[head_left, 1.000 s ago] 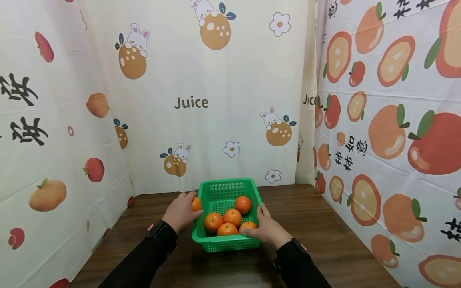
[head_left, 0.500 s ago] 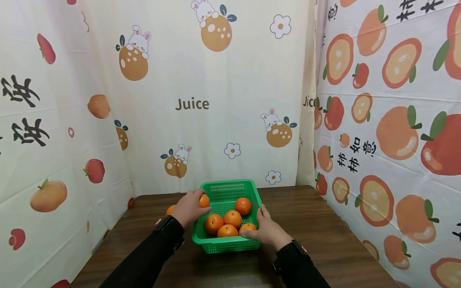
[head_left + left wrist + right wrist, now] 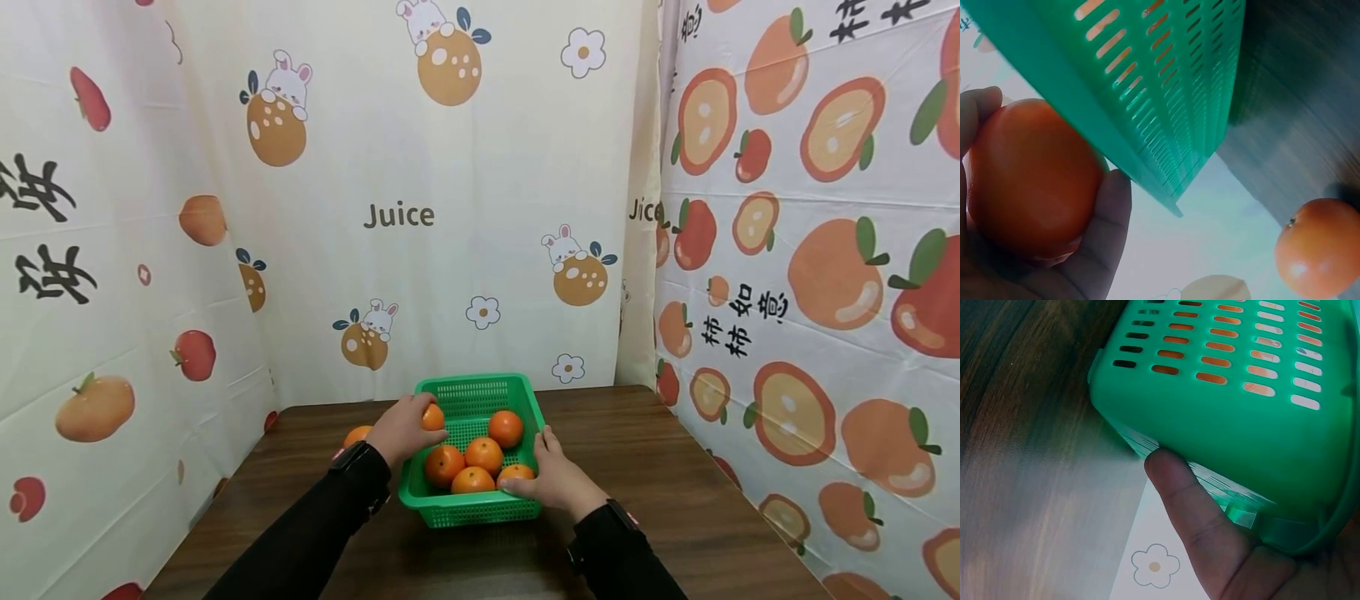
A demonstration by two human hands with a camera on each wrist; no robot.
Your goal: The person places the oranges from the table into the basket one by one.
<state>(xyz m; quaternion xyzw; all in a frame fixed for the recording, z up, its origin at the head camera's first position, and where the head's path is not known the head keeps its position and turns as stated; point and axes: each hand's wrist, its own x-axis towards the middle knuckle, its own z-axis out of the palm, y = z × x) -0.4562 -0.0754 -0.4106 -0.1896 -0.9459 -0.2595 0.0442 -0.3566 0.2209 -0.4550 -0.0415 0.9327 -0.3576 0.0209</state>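
My left hand (image 3: 405, 429) grips an orange (image 3: 432, 417) over the left rim of a green plastic basket (image 3: 480, 508). Seen from the left wrist, fingers and thumb wrap round the held orange (image 3: 1035, 181), right beside the basket's rim. Several oranges (image 3: 484, 454) lie inside, mostly toward the near end. With its thumb over the near rim, my right hand (image 3: 564, 477) holds the basket at its near right corner. In the right wrist view a finger (image 3: 1185, 500) lies along the basket's slotted outer wall (image 3: 1210, 419).
Another orange (image 3: 357, 435) rests on the dark wooden table (image 3: 615, 450) left of the basket, partly behind my left hand. Fruit-printed cloths (image 3: 480, 208) hang behind the table and along both sides.
My left hand has moved right with its orange, from beside the basket's left edge to over the rim. The orange on the table has come into sight. The right hand stays in place.
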